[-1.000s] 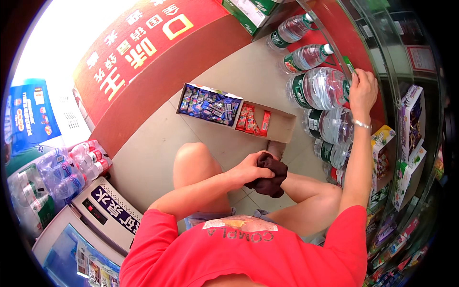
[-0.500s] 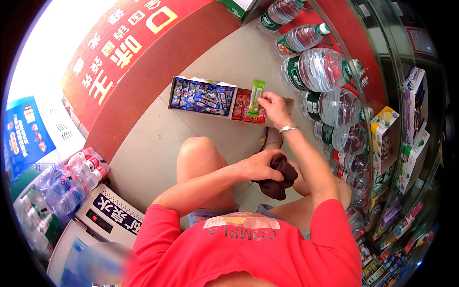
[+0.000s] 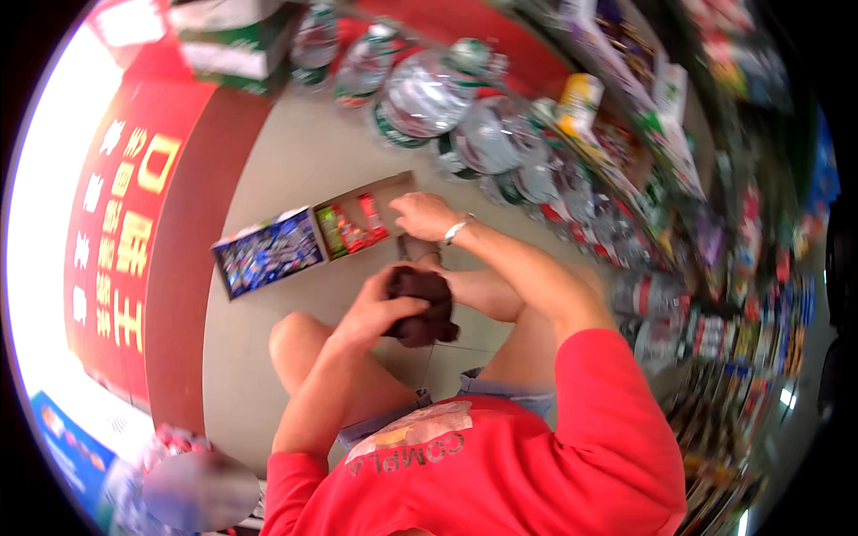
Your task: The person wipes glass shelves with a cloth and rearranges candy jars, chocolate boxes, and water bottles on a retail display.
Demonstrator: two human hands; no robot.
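Bottles (image 3: 424, 94) stand beyond box (image 3: 395, 189). Left hand (image 3: 368, 313) clutches cloth (image 3: 420, 305); right hand (image 3: 424, 216) near box, grip unclear. Green packet (image 3: 330, 232), earlier in right fingers, now in box.

Long open cardboard box (image 3: 395, 188) on pale floor (image 3: 234, 357), aslant, right end farther from the person; divider splits it in two. Left section crowded with small blue packets (image 3: 273, 255), blurred. Right section: green packet (image 3: 332, 230) beside divider, red packets (image 3: 371, 216) next to it, bare cardboard toward the end. Dark brown cloth (image 3: 420, 302), crumpled, bunched in left hand (image 3: 368, 313), apart from box.
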